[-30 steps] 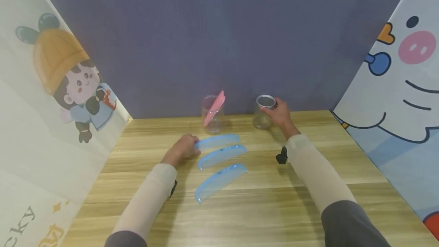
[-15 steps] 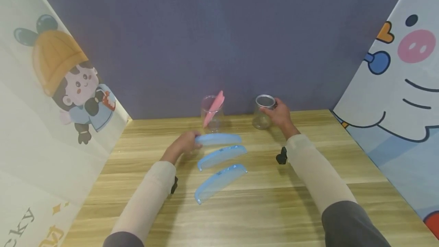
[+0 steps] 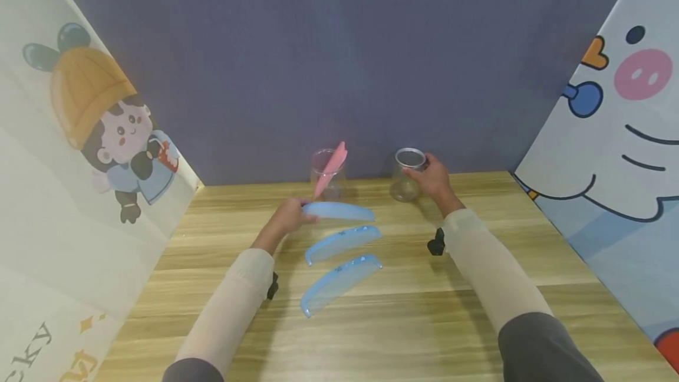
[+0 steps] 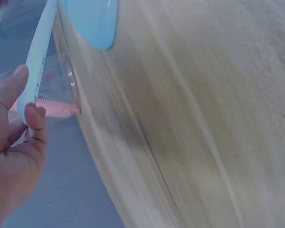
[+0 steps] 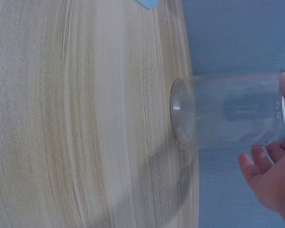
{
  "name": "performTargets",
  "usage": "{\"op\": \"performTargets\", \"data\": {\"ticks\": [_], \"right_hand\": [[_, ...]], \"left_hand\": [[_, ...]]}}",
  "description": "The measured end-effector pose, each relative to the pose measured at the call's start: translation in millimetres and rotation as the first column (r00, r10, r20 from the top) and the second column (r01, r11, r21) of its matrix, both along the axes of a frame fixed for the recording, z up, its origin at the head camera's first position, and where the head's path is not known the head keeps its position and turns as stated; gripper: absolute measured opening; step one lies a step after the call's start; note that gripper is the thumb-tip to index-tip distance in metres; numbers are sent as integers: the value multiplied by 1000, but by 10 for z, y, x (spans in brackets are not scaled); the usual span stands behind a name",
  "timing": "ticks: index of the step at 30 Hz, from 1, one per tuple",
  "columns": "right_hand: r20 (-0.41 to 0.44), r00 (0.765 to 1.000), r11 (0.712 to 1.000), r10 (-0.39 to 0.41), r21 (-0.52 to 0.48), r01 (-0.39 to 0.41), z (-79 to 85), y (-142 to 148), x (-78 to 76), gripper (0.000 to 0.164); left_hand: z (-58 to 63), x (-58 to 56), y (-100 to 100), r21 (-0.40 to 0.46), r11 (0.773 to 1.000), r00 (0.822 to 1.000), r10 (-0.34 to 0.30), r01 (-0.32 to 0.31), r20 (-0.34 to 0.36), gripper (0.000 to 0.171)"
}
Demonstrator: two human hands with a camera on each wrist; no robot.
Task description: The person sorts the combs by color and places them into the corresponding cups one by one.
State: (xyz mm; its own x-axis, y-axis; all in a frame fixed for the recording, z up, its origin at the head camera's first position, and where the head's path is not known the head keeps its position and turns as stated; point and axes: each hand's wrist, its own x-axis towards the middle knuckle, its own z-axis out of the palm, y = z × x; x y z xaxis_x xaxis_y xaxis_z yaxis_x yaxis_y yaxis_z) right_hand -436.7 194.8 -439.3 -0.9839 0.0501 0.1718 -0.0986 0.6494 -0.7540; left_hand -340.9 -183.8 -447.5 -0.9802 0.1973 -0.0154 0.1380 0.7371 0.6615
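My left hand (image 3: 288,216) pinches one end of a blue comb (image 3: 339,211), the farthest of the three. In the left wrist view this comb (image 4: 39,52) is held between thumb and fingertips, in front of a clear jar with a pink comb (image 4: 57,109) inside. In the head view that jar (image 3: 338,188) stands at the back, the pink comb (image 3: 331,167) leaning out over its rim. My right hand (image 3: 432,178) grips a second clear jar (image 3: 404,188) with a silver rim. The right wrist view shows fingers around the rim end of this jar (image 5: 232,111), its base on the table.
Two more blue combs, a middle one (image 3: 343,243) and a nearer one (image 3: 339,283), lie on the wooden table (image 3: 403,335). A dark grey panel (image 3: 350,63) rises right behind the jars. Printed walls stand at the left (image 3: 48,181) and right (image 3: 594,158).
The left hand has raised the farthest blue comb slightly and turned it more level, close in front of the jar with the pink comb. The right hand keeps its place on its jar.
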Motion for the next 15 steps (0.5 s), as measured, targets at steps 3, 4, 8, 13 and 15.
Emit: {"op": "performTargets", "data": {"ticks": [3, 4, 8, 13, 15], "right_hand": [[5, 1000, 1000, -1, 2, 1, 9, 6, -1, 82], [7, 1000, 1000, -1, 2, 1, 11, 7, 0, 82], [6, 1000, 1000, 0, -2, 0, 7, 7, 3, 83], [6, 1000, 1000, 0, -4, 0, 0, 10, 1, 83], [6, 1000, 1000, 2, 6, -2, 2, 13, 5, 84]], "left_hand": [[9, -11, 16, 22, 1000, 1000, 10, -11, 15, 52], [17, -12, 23, 24, 1000, 1000, 12, -12, 18, 55], [40, -17, 56, 44, 999, 1000, 9, -10, 23, 65], [61, -40, 77, 84, 996, 1000, 5, -3, -28, 64], [71, -52, 85, 103, 995, 998, 10, -4, -56, 62]]}}
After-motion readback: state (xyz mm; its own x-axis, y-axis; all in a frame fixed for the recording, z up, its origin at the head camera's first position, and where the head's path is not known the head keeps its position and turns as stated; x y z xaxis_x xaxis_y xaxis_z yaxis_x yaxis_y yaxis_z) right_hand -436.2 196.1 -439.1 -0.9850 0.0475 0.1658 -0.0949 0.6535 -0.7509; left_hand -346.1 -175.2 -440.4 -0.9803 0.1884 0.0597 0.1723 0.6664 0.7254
